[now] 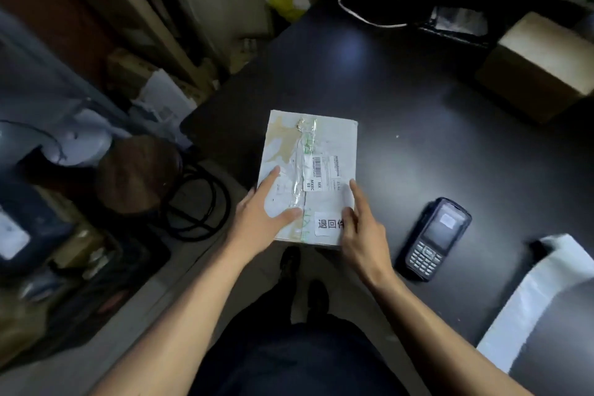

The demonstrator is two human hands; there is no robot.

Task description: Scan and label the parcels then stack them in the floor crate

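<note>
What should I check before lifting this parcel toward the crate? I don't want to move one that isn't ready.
1. Left hand on the parcel: ok, flat on top.
2. Right hand on it: ok, fingers at its right edge.
3. Label stuck on: ok.
4. Barcode visible: ok.
5. Scanned already: cannot tell; the scanner lies beside it on the table.
6. Firm grip: not ok, fingers straight.
</note>
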